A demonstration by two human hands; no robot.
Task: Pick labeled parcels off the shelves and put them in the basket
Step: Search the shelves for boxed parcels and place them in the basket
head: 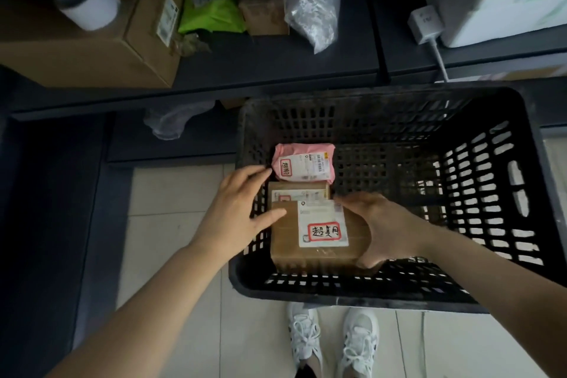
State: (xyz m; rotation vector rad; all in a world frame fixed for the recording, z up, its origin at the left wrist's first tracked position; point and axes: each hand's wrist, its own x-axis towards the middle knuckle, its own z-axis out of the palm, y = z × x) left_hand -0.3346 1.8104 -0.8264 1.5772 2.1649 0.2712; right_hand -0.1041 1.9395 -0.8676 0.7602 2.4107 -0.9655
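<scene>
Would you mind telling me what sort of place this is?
Probably a parcel depot or stockroom: dark shelves hold a cardboard box and a green packet, and a black basket holds a pink parcel and a brown parcel, both labelled.

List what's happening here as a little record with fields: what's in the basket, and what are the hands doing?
container: black plastic basket, in front of the shelves
contents: pink parcel, middle cardboard box, near cardboard box, in a row along the basket's left wall
labels: white, facing up on all three
left hand: straight fingers touch the near cardboard box's left edge
right hand: grips its right side
shelf above: large carton, green mailer, bubble-wrap bag
</scene>
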